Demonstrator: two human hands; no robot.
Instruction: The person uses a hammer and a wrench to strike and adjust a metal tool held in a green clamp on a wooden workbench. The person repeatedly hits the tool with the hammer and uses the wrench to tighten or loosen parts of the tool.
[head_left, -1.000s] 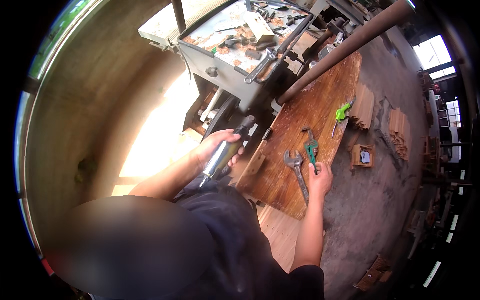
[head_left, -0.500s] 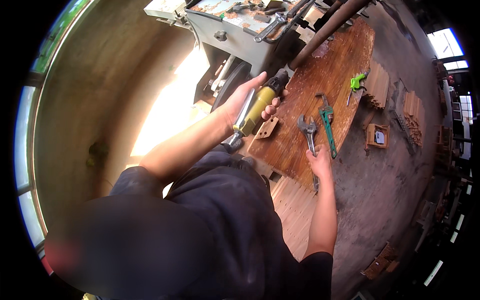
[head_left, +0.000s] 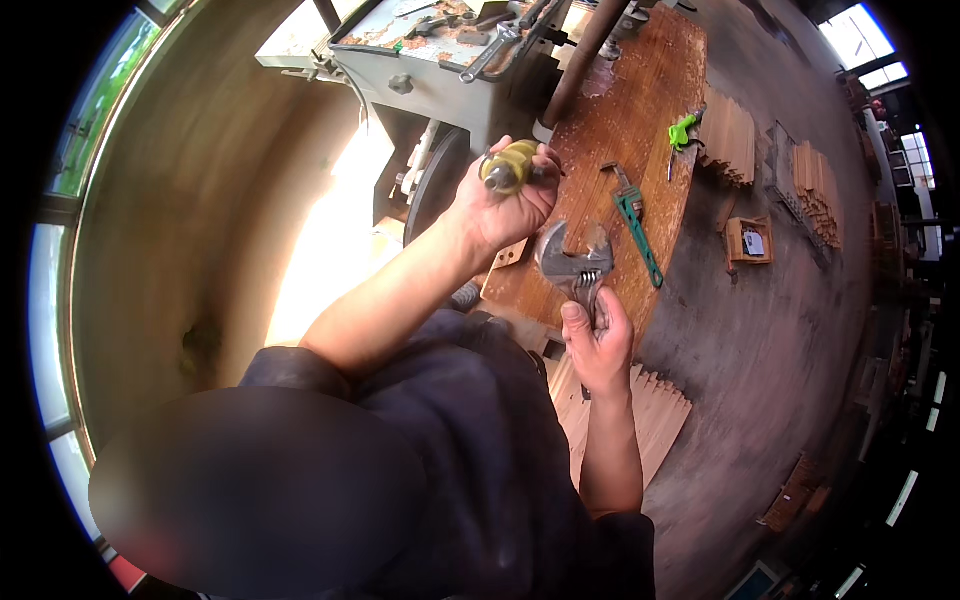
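Observation:
My left hand is closed around a yellow-and-black cylindrical tool whose metal end points back toward me; its exact kind I cannot make out. Held by its handle in my right hand is a large adjustable wrench, jaws upward and open, just below the left hand. The wrench jaws and the yellow tool are apart. On the wooden board past the wrench lies a green-handled pipe wrench. Farther off, a bright green air blow gun lies at the board's right edge.
A grey machine stands ahead, with another adjustable wrench and loose tools on its top. A brown pipe slants over the board. Stacked wood pieces and a small wooden box are at the right; more wood lies below the board.
My left hand has turned the yellow tool so its metal end faces me. The adjustable wrench has risen and moved left, closer to it. The view has shifted slightly.

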